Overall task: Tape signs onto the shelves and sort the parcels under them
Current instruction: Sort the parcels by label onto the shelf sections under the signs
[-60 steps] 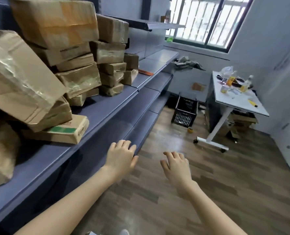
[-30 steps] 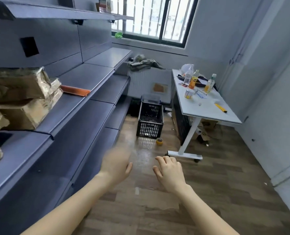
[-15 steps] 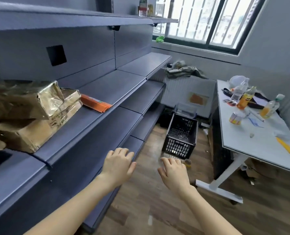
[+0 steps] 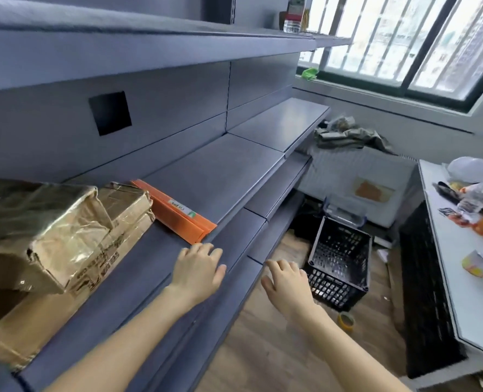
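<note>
Our left hand (image 4: 198,267) and right hand (image 4: 284,281) hovered empty, fingers relaxed, by the grey metal shelf (image 4: 220,176). On it lay the flat orange cardboard parcel (image 4: 175,210), likely light and stiff, best gripped along its long edges.

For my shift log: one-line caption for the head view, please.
Empty left hand hovers by the orange parcel beside brown parcels on a grey shelf; right hand open alongside.

A small storeroom, probably a parcel depot: grey metal shelving (image 4: 234,165) carrying taped cardboard parcels (image 4: 50,236), a black plastic crate (image 4: 339,261) on wood-pattern flooring (image 4: 263,349).
</note>
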A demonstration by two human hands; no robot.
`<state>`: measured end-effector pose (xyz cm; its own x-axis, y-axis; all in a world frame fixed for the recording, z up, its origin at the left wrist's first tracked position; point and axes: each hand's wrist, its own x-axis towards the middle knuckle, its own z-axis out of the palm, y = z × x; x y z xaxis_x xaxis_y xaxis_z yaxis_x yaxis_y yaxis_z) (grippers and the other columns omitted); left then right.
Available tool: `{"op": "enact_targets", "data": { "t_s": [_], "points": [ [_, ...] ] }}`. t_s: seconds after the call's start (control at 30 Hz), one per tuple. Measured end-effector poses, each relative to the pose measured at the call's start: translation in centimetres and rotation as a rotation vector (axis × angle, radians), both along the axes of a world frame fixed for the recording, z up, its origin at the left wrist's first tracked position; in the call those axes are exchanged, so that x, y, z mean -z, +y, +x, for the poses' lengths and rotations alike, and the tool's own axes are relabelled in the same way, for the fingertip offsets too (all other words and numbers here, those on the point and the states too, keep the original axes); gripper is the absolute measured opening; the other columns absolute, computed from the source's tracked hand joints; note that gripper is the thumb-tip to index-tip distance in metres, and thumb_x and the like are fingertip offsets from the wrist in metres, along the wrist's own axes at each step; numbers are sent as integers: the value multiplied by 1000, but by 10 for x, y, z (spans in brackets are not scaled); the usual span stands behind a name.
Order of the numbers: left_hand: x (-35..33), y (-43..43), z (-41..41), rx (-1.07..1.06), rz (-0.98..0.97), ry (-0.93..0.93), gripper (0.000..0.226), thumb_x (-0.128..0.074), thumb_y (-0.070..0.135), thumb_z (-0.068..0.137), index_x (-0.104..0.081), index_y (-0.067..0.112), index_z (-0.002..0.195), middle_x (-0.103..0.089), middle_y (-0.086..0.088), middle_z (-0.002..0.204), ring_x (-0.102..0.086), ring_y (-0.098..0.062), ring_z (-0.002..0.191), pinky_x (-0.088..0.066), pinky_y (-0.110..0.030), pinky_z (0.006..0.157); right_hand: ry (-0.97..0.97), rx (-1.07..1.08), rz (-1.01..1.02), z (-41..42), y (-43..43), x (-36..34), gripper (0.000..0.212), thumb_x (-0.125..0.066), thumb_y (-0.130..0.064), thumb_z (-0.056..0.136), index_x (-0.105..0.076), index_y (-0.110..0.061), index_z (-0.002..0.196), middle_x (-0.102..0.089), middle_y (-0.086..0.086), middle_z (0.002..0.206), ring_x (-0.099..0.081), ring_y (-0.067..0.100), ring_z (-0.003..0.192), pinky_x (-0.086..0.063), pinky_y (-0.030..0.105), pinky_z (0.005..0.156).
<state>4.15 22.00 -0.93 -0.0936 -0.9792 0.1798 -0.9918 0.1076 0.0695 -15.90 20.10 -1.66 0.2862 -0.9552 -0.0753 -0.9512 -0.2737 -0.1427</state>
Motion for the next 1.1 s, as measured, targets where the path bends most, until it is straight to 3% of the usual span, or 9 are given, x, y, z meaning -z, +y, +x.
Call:
{"op": "enact_targets", "data": {
  "t_s": [0.1,0.2,0.27,0.33,0.4,0.63,0.8,0.97,1.1],
  "points": [
    [3,-18,17,-47,16,-4,33,-49,38,66,-73,16,73,-70,-1,74,-67,-23,66,-51,-33,51,-16,-47,23,22,-29,-2,47,-29,-43,98,-38,-23,139,-45,1,137,-36,24,128,-29,33,101],
    [8,-30,34,-110,9,30,25,-62,32,66,-73,13,77,-68,-4,75,-67,-27,68,-51,-36,53,-43,-109,56,44,-57,-3,45,-31,-40,99,-37,-22,140,-44,2,138,-35,25,129,-28,34,102],
    [9,-35,43,-181,45,96,25,-68,28,75,-71,11,93,-69,-7,91,-66,-31,85,-51,-41,67,-67,-170,77,61,-75,-5,44,-34,-37,99,-36,-19,140,-43,3,138,-34,26,129,-28,36,104],
    [9,-39,49,-272,76,119,35,-55,31,89,-61,14,118,-61,-5,118,-56,-28,111,-44,-42,87,-108,-242,78,78,-93,-7,42,-35,-35,100,-38,-17,138,-44,4,136,-35,27,127,-28,36,103],
    [11,-44,51,-357,71,139,42,-45,35,94,-50,17,132,-52,-2,132,-45,-24,124,-39,-40,97,-157,-311,77,95,-110,-9,40,-36,-33,100,-41,-17,136,-45,5,135,-36,27,126,-29,35,101],
    [12,-64,40,-697,148,286,48,-45,37,93,-39,23,139,-49,-1,136,-46,-24,124,-37,-37,98,-191,-475,199,144,-148,-6,39,-41,-30,96,-48,-11,129,-50,12,126,-39,33,122,-38,40,98],
    [9,-82,27,-884,164,417,46,-48,32,92,-41,21,136,-53,-6,132,-45,-29,122,-40,-38,94,-241,-518,310,156,-164,-4,40,-42,-24,94,-47,-9,131,-47,16,128,-40,36,120,-36,37,100],
    [7,-101,17,-1030,112,693,52,-50,22,91,-34,15,141,-50,-14,134,-45,-33,124,-39,-37,95,-373,-483,445,163,-177,-2,42,-42,-20,92,-47,-9,132,-49,17,128,-41,33,124,-35,31,97],
    [2,-116,10,-1116,8,908,51,-53,17,91,-35,8,138,-50,-15,135,-47,-32,124,-40,-35,98,-481,-418,601,164,-185,-5,38,-42,-21,94,-48,-8,130,-53,13,125,-45,25,122,-36,23,81]
  ]
}}
